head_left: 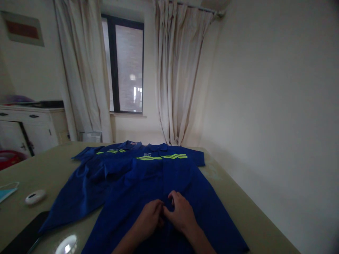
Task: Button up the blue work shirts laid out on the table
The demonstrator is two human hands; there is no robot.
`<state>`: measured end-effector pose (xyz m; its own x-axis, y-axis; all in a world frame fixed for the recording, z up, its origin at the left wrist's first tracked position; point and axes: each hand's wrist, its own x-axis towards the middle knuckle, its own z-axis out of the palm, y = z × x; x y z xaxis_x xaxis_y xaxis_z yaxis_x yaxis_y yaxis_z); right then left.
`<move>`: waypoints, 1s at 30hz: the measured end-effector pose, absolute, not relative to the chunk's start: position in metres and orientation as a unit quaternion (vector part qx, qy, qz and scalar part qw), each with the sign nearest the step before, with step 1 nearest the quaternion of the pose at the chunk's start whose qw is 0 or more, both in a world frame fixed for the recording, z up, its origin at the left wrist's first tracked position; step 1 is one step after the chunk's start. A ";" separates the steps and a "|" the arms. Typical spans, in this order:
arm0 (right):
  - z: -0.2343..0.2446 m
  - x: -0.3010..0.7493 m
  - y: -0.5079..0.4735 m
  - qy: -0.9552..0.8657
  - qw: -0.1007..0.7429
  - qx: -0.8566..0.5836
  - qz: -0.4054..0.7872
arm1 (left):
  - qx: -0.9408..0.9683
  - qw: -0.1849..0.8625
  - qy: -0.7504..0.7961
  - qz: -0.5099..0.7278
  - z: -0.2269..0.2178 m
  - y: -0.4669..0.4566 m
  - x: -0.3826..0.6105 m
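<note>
A blue work shirt (169, 183) with yellow-green reflective stripes lies flat on the table (243, 208), collar away from me. Both hands meet at its front placket, low in the view. My left hand (151, 216) is closed, fingers pinched on the shirt's fabric at the centre line. My right hand (180, 210) is curled beside it, fingertips also gripping the placket. A second blue shirt (92, 176) with the same stripes lies partly under the first, spread out to the left.
A small white oval device (35, 197), a face mask (7, 190) and a dark phone (26, 235) lie on the table's left. A white cabinet (29, 127), a window (125, 65) with curtains and a bare wall on the right surround the table.
</note>
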<state>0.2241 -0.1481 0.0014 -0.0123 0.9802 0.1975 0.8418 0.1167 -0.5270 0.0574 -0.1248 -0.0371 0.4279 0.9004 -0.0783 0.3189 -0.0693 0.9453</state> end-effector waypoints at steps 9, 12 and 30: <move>-0.002 0.225 -0.148 -0.704 0.272 -0.648 0.104 | 0.669 0.422 0.525 0.314 -0.023 -0.114 0.076; -0.005 0.229 -0.146 -0.678 0.324 -0.638 0.169 | 0.665 0.421 0.530 0.315 -0.019 -0.111 0.081; 0.008 0.238 -0.155 -0.759 0.312 -0.558 0.122 | 0.632 0.457 0.502 0.374 -0.026 -0.103 0.078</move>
<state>0.2379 -0.1551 0.0077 -0.1833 0.9233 0.3375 0.7715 0.3479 -0.5327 0.0784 -0.1026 -0.0261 0.2172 0.9760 0.0150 0.2928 -0.0798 0.9528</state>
